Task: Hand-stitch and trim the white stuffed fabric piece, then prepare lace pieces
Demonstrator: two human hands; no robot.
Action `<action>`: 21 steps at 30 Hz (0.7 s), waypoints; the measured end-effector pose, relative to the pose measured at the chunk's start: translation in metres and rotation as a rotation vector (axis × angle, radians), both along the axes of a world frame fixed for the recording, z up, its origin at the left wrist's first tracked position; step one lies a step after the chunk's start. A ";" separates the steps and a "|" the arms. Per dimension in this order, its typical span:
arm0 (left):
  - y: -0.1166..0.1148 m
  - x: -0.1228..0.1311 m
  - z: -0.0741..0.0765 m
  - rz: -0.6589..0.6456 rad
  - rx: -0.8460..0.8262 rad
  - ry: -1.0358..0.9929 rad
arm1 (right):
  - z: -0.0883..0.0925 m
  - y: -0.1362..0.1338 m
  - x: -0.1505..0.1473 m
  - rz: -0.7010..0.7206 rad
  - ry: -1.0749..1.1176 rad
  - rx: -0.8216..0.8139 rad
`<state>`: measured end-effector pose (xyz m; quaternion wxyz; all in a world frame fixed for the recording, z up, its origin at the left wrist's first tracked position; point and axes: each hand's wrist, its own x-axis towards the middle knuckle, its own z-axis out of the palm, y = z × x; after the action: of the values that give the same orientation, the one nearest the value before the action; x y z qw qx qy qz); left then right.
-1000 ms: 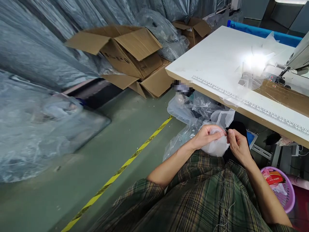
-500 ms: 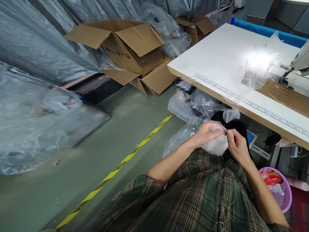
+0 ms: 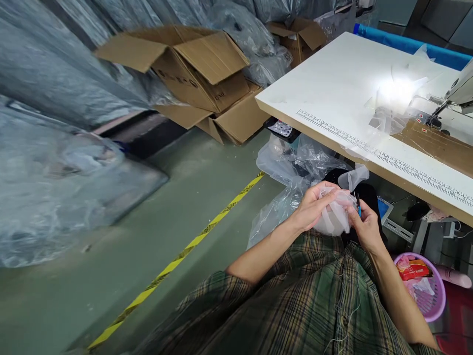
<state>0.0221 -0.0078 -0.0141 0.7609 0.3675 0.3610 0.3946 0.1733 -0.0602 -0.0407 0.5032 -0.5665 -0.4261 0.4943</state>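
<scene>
Head view, looking down at the lap. Left hand [image 3: 314,209]: fingers curled closed around a bundle of white sheer fabric [image 3: 332,222], thumb on top and fingertips pressing the upper edge. Right hand [image 3: 365,228]: closed in a pinch at the bundle's right edge, thumb and forefinger gripping a small blue-handled tool [image 3: 358,206]. It is too small to identify, possibly thread snips. Its tip sits at the fabric's upper right edge.

Fabric location: held between both hands above the plaid shirt [image 3: 314,305], below the front edge of the white table [image 3: 332,74].

Handling judgement: very light, limp and thin, semi-transparent. It will crumple and slide over itself, and could snag on a sharp tip. Best held gathered in the palm, with the working edge pinched taut between fingertips near the seam.

Surroundings, outward:
- A clear plastic bag [image 3: 291,167] lies on the floor just beyond the hands, and a loose sheer scrap [image 3: 354,176] hangs near the table edge.
- The tabletop carries a printed ruler strip [image 3: 369,148], more sheer pieces under bright light, and a sewing machine [image 3: 458,91] at far right.
- A pink basket [image 3: 438,301] stands on the floor to the right.
- Open cardboard boxes [image 3: 192,74] and a yellow floor line [image 3: 177,266] are to the left.
</scene>
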 end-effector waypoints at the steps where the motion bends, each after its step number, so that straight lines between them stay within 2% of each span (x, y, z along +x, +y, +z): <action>1: -0.001 -0.002 0.002 -0.009 0.009 -0.031 | 0.001 -0.001 0.000 -0.036 0.040 -0.022; 4: 0.001 -0.009 0.006 -0.136 0.023 -0.117 | 0.008 -0.002 0.003 -0.107 0.091 -0.034; 7: 0.010 -0.013 0.007 -0.338 -0.090 -0.186 | 0.024 -0.004 0.010 -0.043 -0.024 0.028; 9: 0.017 -0.013 0.008 -0.415 -0.178 -0.163 | 0.036 -0.006 0.013 0.018 -0.157 0.087; 11: 0.022 -0.011 0.012 -0.460 -0.190 -0.096 | 0.045 -0.008 0.014 0.063 -0.265 0.145; 14: 0.026 -0.010 0.020 -0.532 -0.068 0.002 | 0.052 -0.011 0.013 0.079 -0.340 0.197; 17: 0.030 -0.011 0.027 -0.575 0.107 0.103 | 0.052 -0.011 0.013 0.037 -0.378 0.191; 21: 0.034 -0.015 0.029 -0.548 0.329 0.273 | 0.048 -0.009 0.014 0.001 -0.385 0.158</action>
<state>0.0069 0.0262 0.0146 0.7140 0.6177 0.2788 0.1759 0.1875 -0.0687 0.0074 0.4551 -0.6089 -0.5522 0.3423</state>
